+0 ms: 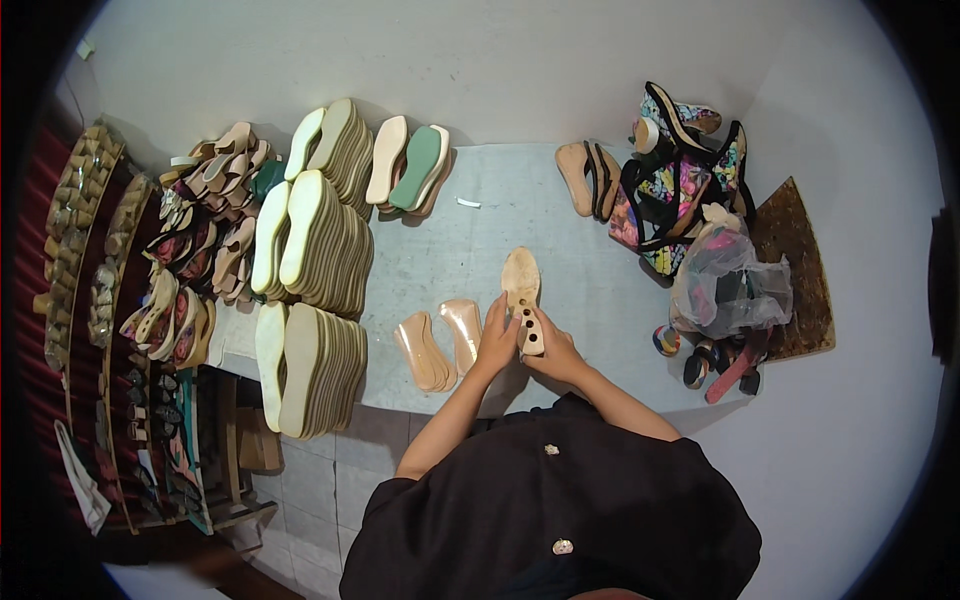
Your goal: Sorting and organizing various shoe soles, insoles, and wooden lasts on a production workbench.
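A pale wooden shoe sole points away from me above the near part of the table, with several dark round holes down its heel end. My left hand grips its left side. From the right, my right hand is closed round the heel end. Close to my left hand lie glossy tan insole pieces: a small overlapping stack and another piece beside it.
Tall stacks of cream soles line the table's left side. Pink insoles and a green insole lie at the back. Floral wedge sandals, a plastic-wrapped bundle and a brown board crowd the right. Shoe racks stand far left.
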A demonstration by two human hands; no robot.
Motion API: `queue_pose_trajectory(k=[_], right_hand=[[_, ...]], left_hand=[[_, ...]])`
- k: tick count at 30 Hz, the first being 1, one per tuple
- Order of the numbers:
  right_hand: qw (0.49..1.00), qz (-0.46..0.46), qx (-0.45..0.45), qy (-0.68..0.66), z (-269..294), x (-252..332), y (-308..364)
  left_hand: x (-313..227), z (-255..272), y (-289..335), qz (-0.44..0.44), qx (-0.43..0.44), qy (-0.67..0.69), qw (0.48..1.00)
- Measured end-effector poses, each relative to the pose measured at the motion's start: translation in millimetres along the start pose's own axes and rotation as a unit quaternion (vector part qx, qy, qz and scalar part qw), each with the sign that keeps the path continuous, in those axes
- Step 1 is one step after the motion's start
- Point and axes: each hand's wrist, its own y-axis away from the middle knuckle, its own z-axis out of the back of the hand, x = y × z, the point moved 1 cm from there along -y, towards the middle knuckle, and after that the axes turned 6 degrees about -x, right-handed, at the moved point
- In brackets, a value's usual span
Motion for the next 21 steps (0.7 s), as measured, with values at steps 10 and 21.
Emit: queue_pose_trajectory(k=[10, 21], right_hand=[[0.99, -0.127, -0.032, 0.043, 95, -58, -69], [0.919, -0.148, -0.181, 0.319, 118, -62, -167]], left_hand=[[-2, -26, 10, 0.0, 0.072, -0.152, 0.986], [8, -16, 2, 0.054, 0.055, -0.1, 0.992]])
